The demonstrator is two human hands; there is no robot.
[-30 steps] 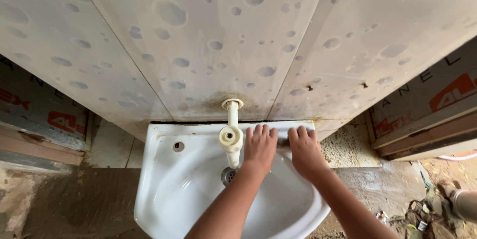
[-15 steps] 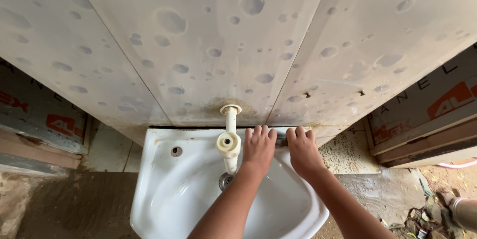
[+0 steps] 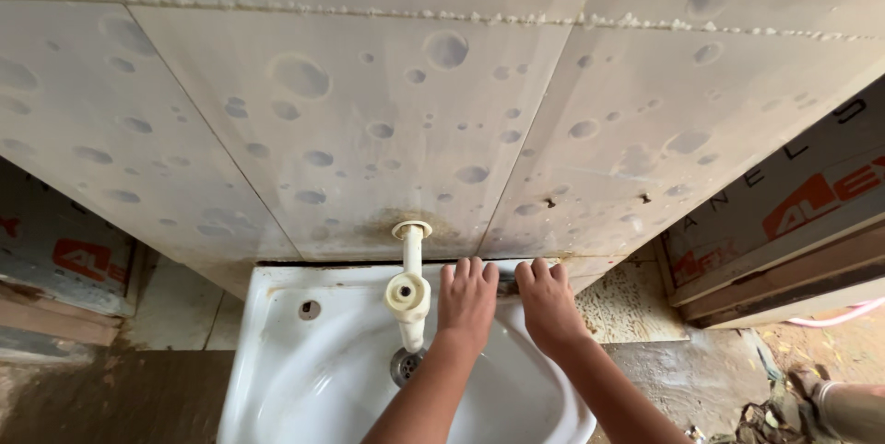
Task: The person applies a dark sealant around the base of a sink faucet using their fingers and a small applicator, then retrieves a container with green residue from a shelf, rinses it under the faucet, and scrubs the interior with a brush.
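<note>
Head view: both hands lie palm-down on the back ledge of the white wash basin [image 3: 277, 352], where the ledge meets the spotted wall tiles [image 3: 369, 130]. The left hand [image 3: 467, 301] rests just right of the cream plastic tap [image 3: 407, 295], fingers extended and held together, fingertips at the joint line. The right hand [image 3: 546, 301] lies just beside it, fingers likewise together and pointing at the wall. Between the two hands a small dark object [image 3: 507, 287] shows on the ledge; it is largely covered, so whether either hand grips it cannot be told, and it may be only a shadowed gap. The drain [image 3: 404, 366] sits below the left wrist, and the overflow hole [image 3: 310, 309] lies well left of the fingers, beyond the tap. To press the rear edge well, keep both palms flat, apply even load on both sides, keep the left hand off the tap body, and keep the fingertips on the ledge rather than in the joint.
</note>
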